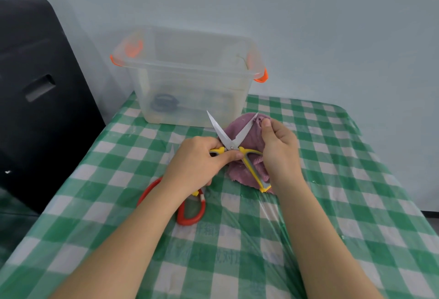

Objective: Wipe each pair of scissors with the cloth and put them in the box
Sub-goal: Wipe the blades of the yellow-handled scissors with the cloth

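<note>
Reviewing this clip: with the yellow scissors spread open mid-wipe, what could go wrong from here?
1. The yellow scissors are open, and the right hand pinches the purple cloth at a blade tip; a slip might nick a finger.
2. The left hand hides part of the red scissors; they might get bumped.

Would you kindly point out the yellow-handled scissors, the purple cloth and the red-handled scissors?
yellow-handled scissors (232, 147): head view, on the pivot screw.
purple cloth (240, 175): head view, on its lower fold.
red-handled scissors (191, 221): head view, on the near handle loop.
</note>
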